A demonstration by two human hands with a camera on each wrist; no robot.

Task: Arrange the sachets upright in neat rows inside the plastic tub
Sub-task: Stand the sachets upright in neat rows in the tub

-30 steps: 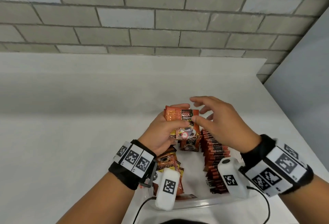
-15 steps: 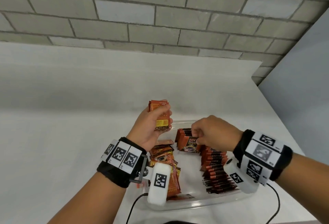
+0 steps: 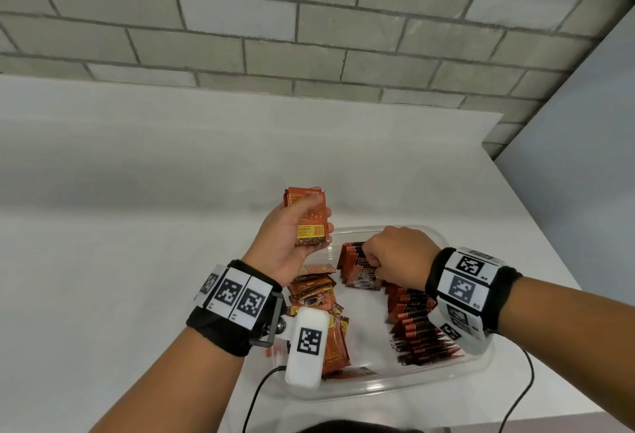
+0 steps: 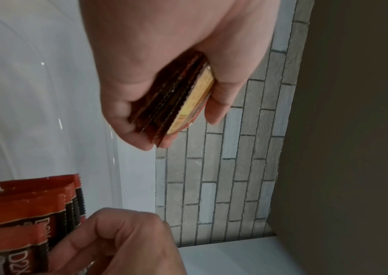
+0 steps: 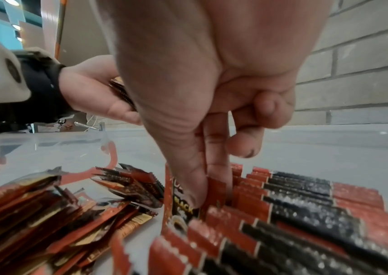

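- Red-and-black sachet [image 5: 214, 193]: stood upright at the far end of the right-hand row [image 3: 417, 326], long axis vertical, printed face toward the loose heap; pinched at its top edge, so it lay directly below the fingers [image 5: 195, 188].
- Right hand [image 3: 395, 257]: knuckles up, thumb and forefinger closed on that sachet, remaining fingers curled clear; plainly the nearer hand to the row, reaching straight down into it.
- Right-hand row: sachets packed on edge, leaning slightly, running from the pinched sachet toward the near wall of the tub.
- Handheld stack [image 3: 307, 217]: several sachets held flat together, upright, above the tub's far left corner and well apart from the row.
- Left hand [image 3: 285, 243]: thumb across the stack's front, fingers wrapped behind; holding it as a supply.
- Loose heap [image 3: 319, 309]: sachets lying overlapped along the tub's left side, not yet stood up.
- Plastic tub [image 3: 412, 386]: clear, shallow, set at the near edge of the white bench [image 3: 120, 278].
- Judgement: seating the pinched sachet would call for a straight downward press, flush against its neighbour.
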